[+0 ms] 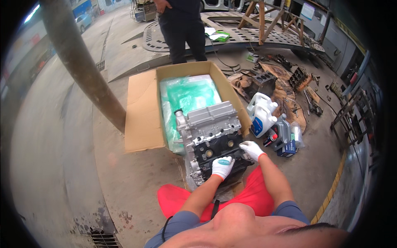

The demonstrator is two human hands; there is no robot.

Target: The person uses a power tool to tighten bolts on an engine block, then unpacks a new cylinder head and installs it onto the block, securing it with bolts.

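A car engine (206, 139) with a silver upper part and a black block stands right in front of me, against the near side of an open cardboard box. White knitted gloves with orange cuffs cover both hands. My left hand (222, 167) is at the near part of the black block, its fingers curled in against it. At the block's right edge is my right hand (251, 151), fingers bent together and touching the engine. Whatever either hand pinches is too small or hidden to make out.
The cardboard box (140, 111) holds green plastic wrapping (194, 93). White jugs (260, 118), a grey jug (282, 130) and a blue carton (286, 149) stand to the right. Old engine parts (262, 84) lie beyond. A post (82, 62) rises at left; a person (182, 31) stands behind the box.
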